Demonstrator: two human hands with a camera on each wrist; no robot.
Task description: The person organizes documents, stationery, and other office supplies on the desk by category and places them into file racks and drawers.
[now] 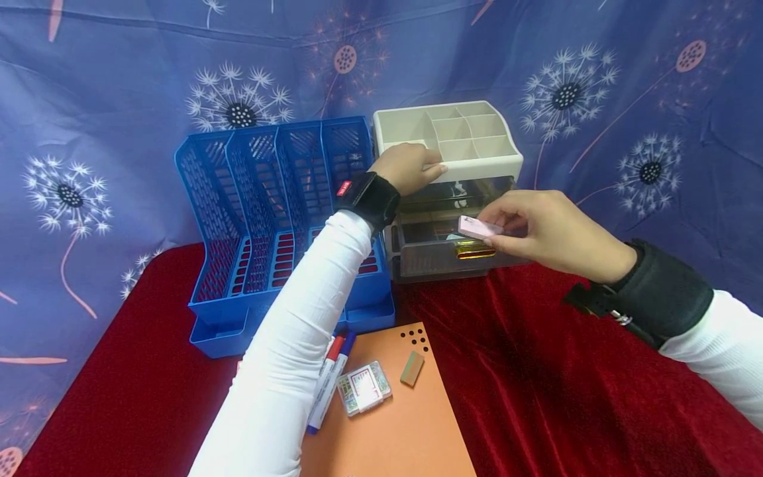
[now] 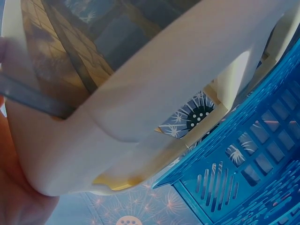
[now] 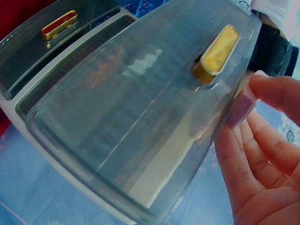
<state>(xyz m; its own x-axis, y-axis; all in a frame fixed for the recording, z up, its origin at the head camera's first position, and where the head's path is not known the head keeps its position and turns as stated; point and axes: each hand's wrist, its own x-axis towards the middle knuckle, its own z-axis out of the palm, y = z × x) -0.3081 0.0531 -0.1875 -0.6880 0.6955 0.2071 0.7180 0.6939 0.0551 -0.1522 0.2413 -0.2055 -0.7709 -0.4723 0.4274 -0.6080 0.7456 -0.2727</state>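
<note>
Right hand point(image 1: 545, 228) pinches pink block point(image 1: 475, 227) — one end hidden by fingers — at front of pulled-out drawer point(image 1: 429, 261), inside murky. Left hand point(image 1: 410, 167) grips organizer point(image 1: 484, 167) by rim, some fingertips hidden.

Left arm point(image 1: 298, 331) outstretched, left fingers point(image 1: 430, 158) bent, right arm point(image 1: 724, 358) slanted, right fingers point(image 1: 508, 204) pinching

Blue backdrop point(image 1: 441, 59) – dandelion-printed; below, red velvety cloth point(image 1: 512, 371).

text unreadable, wristband tag point(image 1: 344, 188) blurred, box label point(image 1: 365, 387) blurred
</note>
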